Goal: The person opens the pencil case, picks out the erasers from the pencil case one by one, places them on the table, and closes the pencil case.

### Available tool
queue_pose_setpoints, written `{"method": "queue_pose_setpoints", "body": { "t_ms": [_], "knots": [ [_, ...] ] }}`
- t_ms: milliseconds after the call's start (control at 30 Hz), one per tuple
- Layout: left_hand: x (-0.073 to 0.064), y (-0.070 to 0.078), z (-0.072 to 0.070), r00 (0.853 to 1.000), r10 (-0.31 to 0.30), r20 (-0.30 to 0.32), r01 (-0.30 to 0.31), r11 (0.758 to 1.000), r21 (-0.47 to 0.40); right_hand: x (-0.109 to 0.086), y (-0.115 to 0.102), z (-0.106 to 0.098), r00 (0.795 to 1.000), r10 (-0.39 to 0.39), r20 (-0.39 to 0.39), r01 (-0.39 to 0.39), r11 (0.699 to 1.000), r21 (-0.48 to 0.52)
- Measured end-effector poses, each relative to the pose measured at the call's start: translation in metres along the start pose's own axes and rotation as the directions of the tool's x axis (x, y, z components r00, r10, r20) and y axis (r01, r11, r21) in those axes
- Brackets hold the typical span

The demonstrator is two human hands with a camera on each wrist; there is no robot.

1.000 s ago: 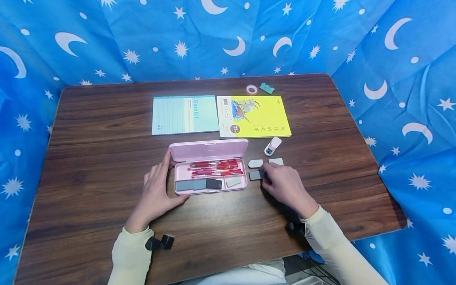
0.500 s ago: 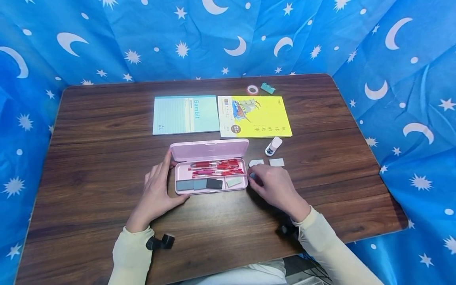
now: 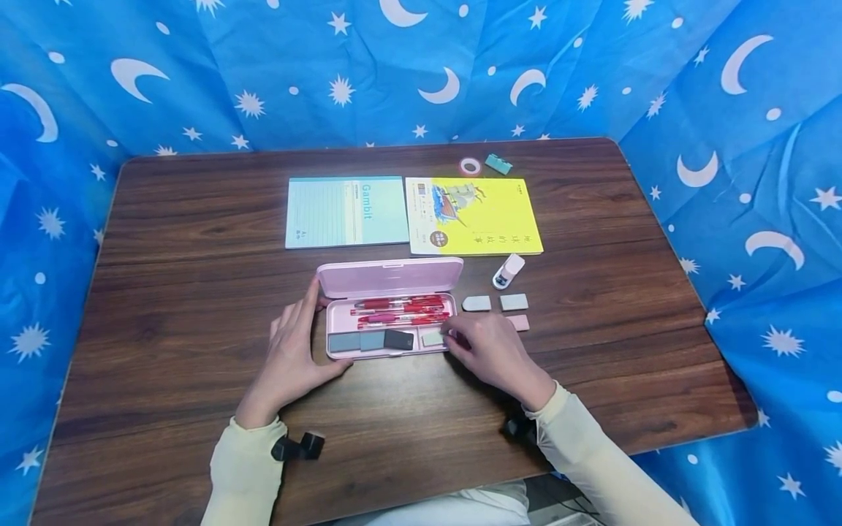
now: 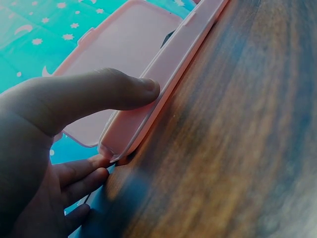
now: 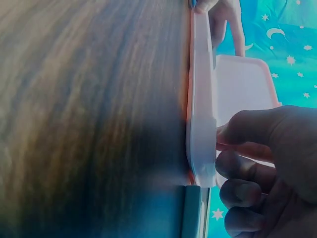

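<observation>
A pink pencil case [image 3: 391,281] lies with its lid up. Red pens [image 3: 401,319] fill its long section. Two grey blocks [image 3: 344,342] and a black block [image 3: 397,340], probably erasers, lie in the front section. My left hand [image 3: 289,365] grips the case's left end, thumb [image 4: 131,94] on the front wall, fingers at the back corner. My right hand [image 3: 496,347] is at the small right compartment, thumb and forefinger pinching the right end of a pale eraser [image 3: 430,339]. In the right wrist view the fingertips [image 5: 230,131] dip behind the rim, so the contact is hidden.
Right of the case lie two whitish erasers [image 3: 476,303] and a pink one [image 3: 520,322], partly covered. A white correction-tape-like dispenser [image 3: 509,272] is behind them. Farther back are a blue notebook [image 3: 346,212], a yellow book [image 3: 483,215], a tape roll [image 3: 470,167] and a teal clip-like piece [image 3: 498,164].
My right hand has moved left from the loose erasers beside the case into the right compartment, uncovering the pink eraser on the table. The left hand has stayed on the case.
</observation>
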State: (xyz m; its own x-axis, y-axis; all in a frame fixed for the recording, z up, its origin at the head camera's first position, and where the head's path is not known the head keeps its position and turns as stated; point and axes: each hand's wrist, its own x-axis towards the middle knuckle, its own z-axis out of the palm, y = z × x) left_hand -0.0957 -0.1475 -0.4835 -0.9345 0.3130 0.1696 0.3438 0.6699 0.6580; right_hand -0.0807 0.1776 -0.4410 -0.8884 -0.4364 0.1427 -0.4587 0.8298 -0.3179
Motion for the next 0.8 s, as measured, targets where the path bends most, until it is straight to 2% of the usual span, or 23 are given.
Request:
{"method": "queue_pose_setpoints", "body": {
  "t_ms": [233,367,633,800],
  "knots": [
    [-0.0003,-0.0002,0.0002,1.0,-0.004,-0.004,0.004,1.0,0.006,0.0013,0.0011,-0.0003,1.0,0.003,-0.024,-0.004,0.998,-0.056],
    [-0.0006,-0.0004,0.0,1.0,-0.006,-0.001,0.006,1.0,0.001,0.0033,0.0015,-0.0044,0.999,0.032,0.02,-0.03,0.996,-0.082],
    [-0.001,-0.0015,-0.0003,1.0,-0.009,0.0,0.009,1.0,-0.005,0.0084,0.0007,-0.0086,0.992,0.055,0.112,-0.051,0.998,-0.038],
    [-0.0005,-0.0016,0.0002,1.0,0.0,-0.003,0.0,1.0,-0.005,0.0091,0.0018,-0.0061,0.986,0.105,0.132,-0.108,0.994,0.018]
  ]
}}
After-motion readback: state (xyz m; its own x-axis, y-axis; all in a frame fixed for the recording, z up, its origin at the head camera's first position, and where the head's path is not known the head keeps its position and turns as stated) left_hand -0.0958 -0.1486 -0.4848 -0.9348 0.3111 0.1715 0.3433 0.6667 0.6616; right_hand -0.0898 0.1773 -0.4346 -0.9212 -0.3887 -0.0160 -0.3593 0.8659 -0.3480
